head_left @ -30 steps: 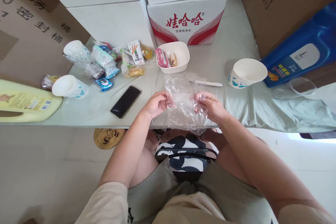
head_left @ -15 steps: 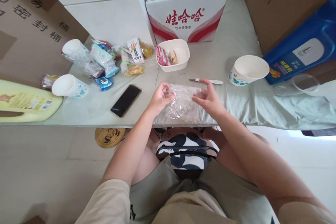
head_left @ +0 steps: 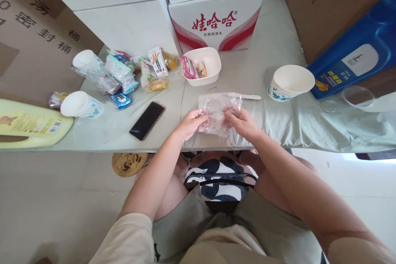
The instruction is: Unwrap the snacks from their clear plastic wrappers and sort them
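Between my two hands a clear plastic bag (head_left: 218, 103) lies crinkled at the table's front edge. My left hand (head_left: 193, 123) pinches its left side between thumb and fingers. On the other side, my right hand (head_left: 243, 123) grips the bag with thumb and bent fingers. A white pen (head_left: 249, 96) lies just beyond, its left end covered by the film. Farther back stands a white bowl (head_left: 213, 66) with a pink packet (head_left: 188, 68) and a small tan piece (head_left: 202, 69) in it.
Left of my hands lies a black phone (head_left: 147, 120). Wrapped snacks (head_left: 122, 74) and paper cups (head_left: 81, 104) sit farther left, near a yellow jug (head_left: 37, 126). A paper cup (head_left: 286, 84) and a blue bottle (head_left: 355, 55) are on the right. A white carton (head_left: 216, 29) stands behind.
Both hands have shifted slightly toward me with fingers curled farther into the plastic. The bag's far edge now stretches farther back, over the pen's tip.
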Demonstrator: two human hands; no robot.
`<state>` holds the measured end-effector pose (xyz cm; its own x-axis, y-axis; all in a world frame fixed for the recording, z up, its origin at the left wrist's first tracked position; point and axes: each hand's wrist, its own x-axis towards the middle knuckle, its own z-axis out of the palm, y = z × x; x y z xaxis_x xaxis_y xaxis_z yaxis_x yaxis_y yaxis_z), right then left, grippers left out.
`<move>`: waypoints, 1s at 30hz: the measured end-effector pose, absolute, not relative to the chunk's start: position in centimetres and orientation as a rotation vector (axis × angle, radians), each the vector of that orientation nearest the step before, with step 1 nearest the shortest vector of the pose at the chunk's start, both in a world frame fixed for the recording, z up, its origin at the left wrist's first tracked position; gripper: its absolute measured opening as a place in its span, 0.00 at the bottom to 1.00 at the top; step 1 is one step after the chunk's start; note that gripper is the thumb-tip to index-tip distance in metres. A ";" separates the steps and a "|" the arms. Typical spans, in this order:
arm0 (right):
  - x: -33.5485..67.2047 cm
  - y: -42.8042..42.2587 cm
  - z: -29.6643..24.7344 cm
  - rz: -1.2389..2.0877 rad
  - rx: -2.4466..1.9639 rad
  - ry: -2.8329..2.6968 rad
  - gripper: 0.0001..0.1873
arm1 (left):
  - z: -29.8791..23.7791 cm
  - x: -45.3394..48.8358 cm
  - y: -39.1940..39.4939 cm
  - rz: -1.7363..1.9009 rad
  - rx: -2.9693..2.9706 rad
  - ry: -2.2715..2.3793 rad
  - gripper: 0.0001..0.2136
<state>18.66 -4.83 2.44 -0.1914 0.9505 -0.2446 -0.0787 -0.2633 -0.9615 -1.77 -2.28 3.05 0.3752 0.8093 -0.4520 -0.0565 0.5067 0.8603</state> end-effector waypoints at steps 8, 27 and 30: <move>19.4 -5.4 4.0 1.567 -1.090 -1.050 0.18 | 4.1 -3.0 -2.3 0.726 0.769 0.955 0.13; 19.2 -5.3 3.2 1.020 -1.331 -1.267 0.15 | 1.5 -1.9 -1.9 1.072 1.381 1.246 0.14; 18.4 -5.9 3.1 1.181 -1.142 -1.372 0.19 | 1.5 -0.3 -2.9 0.918 1.339 0.983 0.24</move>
